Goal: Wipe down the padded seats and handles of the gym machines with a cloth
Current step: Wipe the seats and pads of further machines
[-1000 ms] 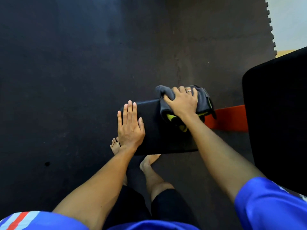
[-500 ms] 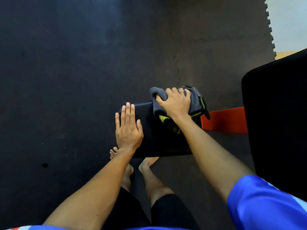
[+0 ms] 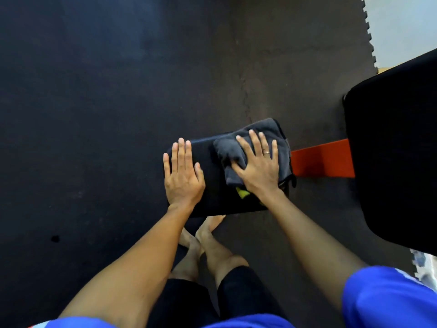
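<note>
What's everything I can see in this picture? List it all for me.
small pad: one, black, centre, under both hands
cloth: one, grey with yellow-green patch, bunched on the small pad
bar: one, orange, right of the small pad
large pad: one, black, right edge
floor mats: several, dark, underneath everything
feet: two, bare, below the small pad
left hand: one, flat on the small pad
right hand: one, spread, pressing the cloth

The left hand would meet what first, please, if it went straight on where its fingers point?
Probably nothing: the left hand has its fingers at the padded seat's far edge, and beyond it only floor mat shows, lower down. The cloth lies to its right.
</note>
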The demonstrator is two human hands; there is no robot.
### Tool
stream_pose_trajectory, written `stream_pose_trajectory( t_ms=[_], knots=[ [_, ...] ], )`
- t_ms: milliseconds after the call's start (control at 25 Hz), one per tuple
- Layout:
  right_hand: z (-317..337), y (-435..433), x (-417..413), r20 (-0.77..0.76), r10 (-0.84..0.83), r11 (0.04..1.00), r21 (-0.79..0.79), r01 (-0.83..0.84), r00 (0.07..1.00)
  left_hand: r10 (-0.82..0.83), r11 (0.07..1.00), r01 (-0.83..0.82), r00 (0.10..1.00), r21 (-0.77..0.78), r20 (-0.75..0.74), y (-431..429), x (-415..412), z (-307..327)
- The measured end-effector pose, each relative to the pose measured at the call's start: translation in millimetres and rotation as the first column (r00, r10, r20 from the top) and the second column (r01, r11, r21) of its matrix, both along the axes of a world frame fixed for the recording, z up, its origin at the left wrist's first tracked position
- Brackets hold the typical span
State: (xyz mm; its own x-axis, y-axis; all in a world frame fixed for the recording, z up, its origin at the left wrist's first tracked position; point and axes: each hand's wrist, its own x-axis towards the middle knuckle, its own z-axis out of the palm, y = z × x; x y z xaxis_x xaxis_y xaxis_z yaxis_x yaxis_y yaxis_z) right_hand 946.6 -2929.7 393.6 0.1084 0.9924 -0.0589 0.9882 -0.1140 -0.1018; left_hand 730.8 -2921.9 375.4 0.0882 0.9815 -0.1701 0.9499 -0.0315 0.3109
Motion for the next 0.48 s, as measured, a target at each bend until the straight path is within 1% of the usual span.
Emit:
stream_pose_trajectory(
  t_ms=[80, 120, 160, 240, 320, 360, 400, 440, 480],
  knots=[
    [0.5, 31.3, -28.8, -0.029, -0.158, 0.986, -0.063, 0.156, 0.987, 0.007, 1.0, -0.007, 1.0, 0.009, -0.001, -0.9, -0.7, -1.4],
    [1.1, 39.7, -45.1, -0.045, -0.172, 0.983, -0.068, 0.169, 0.984, 0.012, 1.0, -0.011, 1.0, 0.018, -0.004, -0.5, -0.6, -2.7],
    [0.5, 36.2, -56.2, -0.052, -0.137, 0.989, -0.056, 0.134, 0.989, 0.012, 1.0, -0.012, 1.0, 0.02, -0.006, 0.4, -0.8, -3.6],
    [-2.5, 1.9, -59.0, -0.037, 0.065, 0.998, -0.018, -0.066, 0.997, 0.0, 1.0, 0.0, 1.0, 0.027, -0.002, -1.1, -1.8, -5.9],
    [-2.4, -39.1, -36.9, -0.041, 0.243, 0.97, 0.028, -0.242, 0.969, 0.003, 0.999, -0.003, 1.0, 0.034, -0.003, -1.4, -0.7, -5.4],
    [-2.1, -52.4, -21.4, -0.041, 0.304, 0.952, 0.045, -0.303, 0.952, 0.012, 0.999, -0.012, 1.0, 0.032, 0.002, -0.2, -0.3, -4.8],
    [-1.8, -58.3, -5.1, -0.02, 0.328, 0.944, 0.04, -0.327, 0.945, 0.021, 0.999, -0.021, 1.0, 0.024, 0.011, 0.1, -0.2, -4.0],
    [-2.3, -56.1, 8.5, 0.016, 0.305, 0.952, 0.019, -0.305, 0.952, 0.027, 0.999, -0.028, 0.999, 0.02, 0.019, -0.1, 0.1, -3.4],
    [-3.2, -46.7, 16.5, 0.037, 0.237, 0.971, -0.002, -0.237, 0.971, 0.033, 0.999, -0.033, 0.999, 0.018, 0.023, -1.1, 1.0, -2.8]
  ],
)
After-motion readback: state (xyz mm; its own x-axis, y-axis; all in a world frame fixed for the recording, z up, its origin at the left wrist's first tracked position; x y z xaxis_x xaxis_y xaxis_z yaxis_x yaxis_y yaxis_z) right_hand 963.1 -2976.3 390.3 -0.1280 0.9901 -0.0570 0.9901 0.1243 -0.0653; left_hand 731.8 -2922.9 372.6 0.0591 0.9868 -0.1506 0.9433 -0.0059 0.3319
